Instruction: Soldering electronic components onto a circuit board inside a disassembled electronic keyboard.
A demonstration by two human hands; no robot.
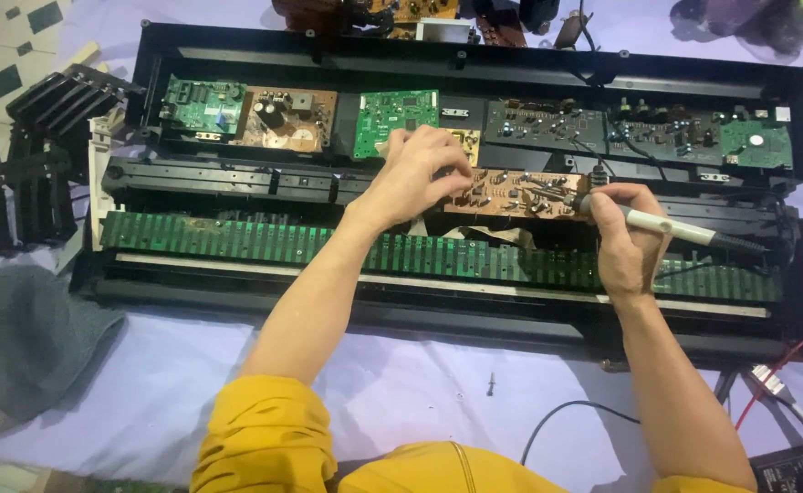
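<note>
An opened black keyboard case (474,319) lies across a lilac sheet, with a long green contact strip (265,242) and several circuit boards inside. My left hand (415,173) grips the left end of a brown circuit board (511,194) in the middle of the case. My right hand (625,242) holds a white-handled soldering iron (684,230) like a pen. Its metal tip rests on the right part of that brown board.
Green boards (397,119) and dark boards (547,123) line the case's back. Black key blocks (27,183) lie at the left, a grey cloth (27,338) below them. A small screw (491,383), black cable (566,411), red wire (785,365) and a meter (798,470) lie near me.
</note>
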